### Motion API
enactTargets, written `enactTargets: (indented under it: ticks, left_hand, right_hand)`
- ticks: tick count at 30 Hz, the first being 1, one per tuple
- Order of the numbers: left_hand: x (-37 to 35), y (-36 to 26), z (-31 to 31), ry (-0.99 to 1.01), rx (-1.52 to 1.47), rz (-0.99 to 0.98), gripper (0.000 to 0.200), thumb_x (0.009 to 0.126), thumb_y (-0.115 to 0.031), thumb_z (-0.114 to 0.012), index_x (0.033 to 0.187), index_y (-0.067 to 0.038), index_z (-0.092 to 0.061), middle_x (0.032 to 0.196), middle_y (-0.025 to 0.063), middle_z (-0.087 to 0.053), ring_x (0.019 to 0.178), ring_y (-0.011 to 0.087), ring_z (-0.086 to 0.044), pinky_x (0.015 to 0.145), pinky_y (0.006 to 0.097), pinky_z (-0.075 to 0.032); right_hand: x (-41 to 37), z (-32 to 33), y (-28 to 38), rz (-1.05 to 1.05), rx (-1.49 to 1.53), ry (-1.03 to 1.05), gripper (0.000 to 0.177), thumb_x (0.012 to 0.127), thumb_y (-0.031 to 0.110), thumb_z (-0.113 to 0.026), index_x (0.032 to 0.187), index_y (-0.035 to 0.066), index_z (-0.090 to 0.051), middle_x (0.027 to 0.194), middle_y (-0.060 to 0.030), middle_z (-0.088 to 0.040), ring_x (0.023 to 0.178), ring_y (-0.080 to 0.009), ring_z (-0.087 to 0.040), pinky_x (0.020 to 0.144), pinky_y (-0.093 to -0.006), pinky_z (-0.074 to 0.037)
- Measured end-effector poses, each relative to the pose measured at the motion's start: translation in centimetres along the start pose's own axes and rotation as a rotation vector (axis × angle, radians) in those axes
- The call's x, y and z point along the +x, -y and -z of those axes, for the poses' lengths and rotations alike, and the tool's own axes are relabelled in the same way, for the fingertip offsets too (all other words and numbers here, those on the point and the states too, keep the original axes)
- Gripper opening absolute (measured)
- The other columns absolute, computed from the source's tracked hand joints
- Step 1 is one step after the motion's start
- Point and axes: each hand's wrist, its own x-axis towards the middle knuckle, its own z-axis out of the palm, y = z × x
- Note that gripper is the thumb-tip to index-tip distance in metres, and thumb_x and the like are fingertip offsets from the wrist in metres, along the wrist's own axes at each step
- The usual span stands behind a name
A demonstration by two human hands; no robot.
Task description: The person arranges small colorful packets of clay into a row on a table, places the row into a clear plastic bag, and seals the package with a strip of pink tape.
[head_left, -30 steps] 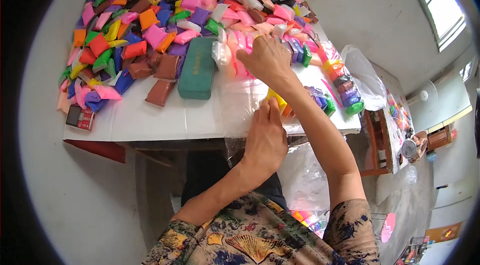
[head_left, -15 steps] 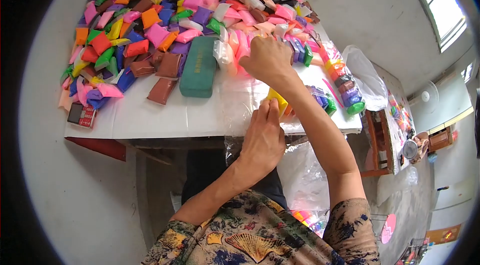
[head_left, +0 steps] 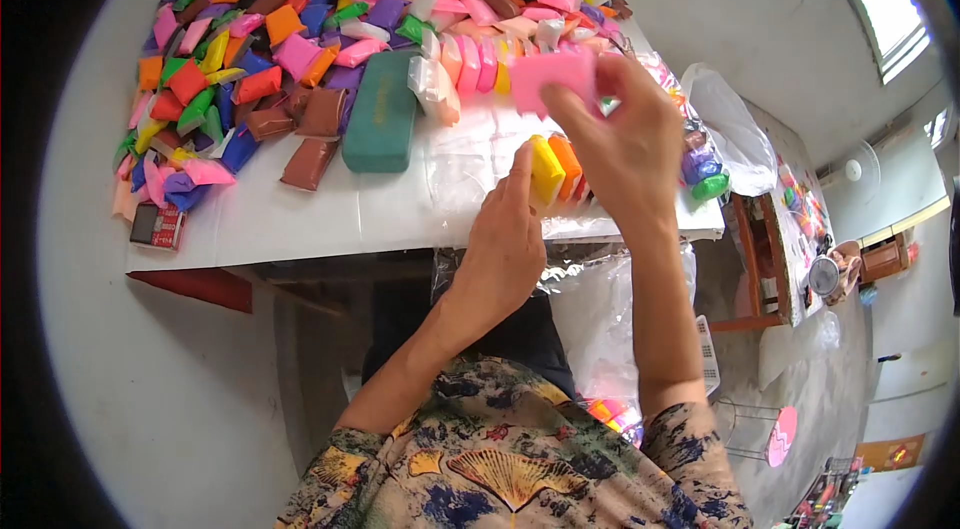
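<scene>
My right hand (head_left: 635,144) is closed on a pink packet (head_left: 550,81), raised above the table and slightly blurred. My left hand (head_left: 500,241) has its index finger stretched out against the side of a yellow packet (head_left: 546,174); its other fingers are partly hidden. An orange packet (head_left: 568,169) stands beside the yellow one in a row on clear plastic film, and my right wrist covers part of that row. Behind it, another upright row includes pink packets (head_left: 470,64). A pale peach packet (head_left: 435,91) leans at that row's left end.
A green box (head_left: 382,114) sits left of the rows. Loose coloured packets (head_left: 300,54) pile across the back and left of the white table (head_left: 270,224). A calculator (head_left: 158,227) lies at the left corner. A filled clear bag (head_left: 705,174) lies near the right edge, beside an empty-looking plastic bag (head_left: 725,119).
My right hand has lifted a pink packet from the back row and moved right and toward me. My left hand has shifted slightly left, uncovering more of the yellow and orange packets.
</scene>
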Motion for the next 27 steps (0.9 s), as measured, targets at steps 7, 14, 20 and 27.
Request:
enactTargets:
  ticks: [7, 14, 20, 27]
  left_hand:
    - [0.1, 0.1, 0.1, -0.061, -0.081, -0.015, 0.032, 0.094, 0.005, -0.038, 0.121, 0.005, -0.054, 0.112, 0.0252, -0.064, 0.096, 0.0361, -0.067, 0.086, 0.0415, -0.053]
    - [-0.7, 0.5, 0.0, -0.172, -0.028, 0.070, 0.044, 0.092, 0.005, -0.041, 0.136, 0.005, -0.048, 0.118, 0.0256, -0.061, 0.105, 0.0364, -0.064, 0.092, 0.0393, -0.051]
    - [-0.9, -0.1, 0.5, -0.279, 0.428, -0.132, 0.047, 0.090, 0.007, -0.040, 0.136, 0.006, -0.048, 0.129, 0.0262, -0.053, 0.115, 0.0344, -0.057, 0.095, 0.0376, -0.048]
    - [-2.0, -0.1, -0.6, -0.310, 0.043, 0.076, 0.042, 0.088, 0.008, -0.040, 0.129, 0.005, -0.049, 0.119, 0.0203, -0.053, 0.091, 0.0279, -0.058, 0.083, 0.0371, -0.049]
  right_hand:
    - [-8.9, 1.6, 0.0, -0.410, 0.499, 0.033, 0.035, 0.081, 0.018, -0.076, 0.108, -0.003, -0.065, 0.075, 0.0007, -0.061, 0.057, -0.0028, -0.043, 0.050, -0.0217, -0.035]
    - [-10.5, -0.3, -1.1, -0.355, 0.307, -0.041, 0.035, 0.081, 0.016, -0.076, 0.108, -0.002, -0.065, 0.076, -0.0041, -0.064, 0.052, -0.0073, -0.048, 0.049, -0.0258, -0.041]
    - [-11.4, -1.3, -1.1, -0.202, -0.028, -0.025, 0.044, 0.077, 0.017, -0.076, 0.116, 0.002, -0.060, 0.105, -0.0165, -0.060, 0.086, -0.0360, -0.065, 0.069, -0.0449, -0.053]
    - [-11.3, -4.1, -1.6, -0.104, -0.205, -0.125, 0.045, 0.079, 0.021, -0.078, 0.115, 0.003, -0.059, 0.099, -0.0152, -0.061, 0.080, -0.0337, -0.065, 0.065, -0.0428, -0.052]
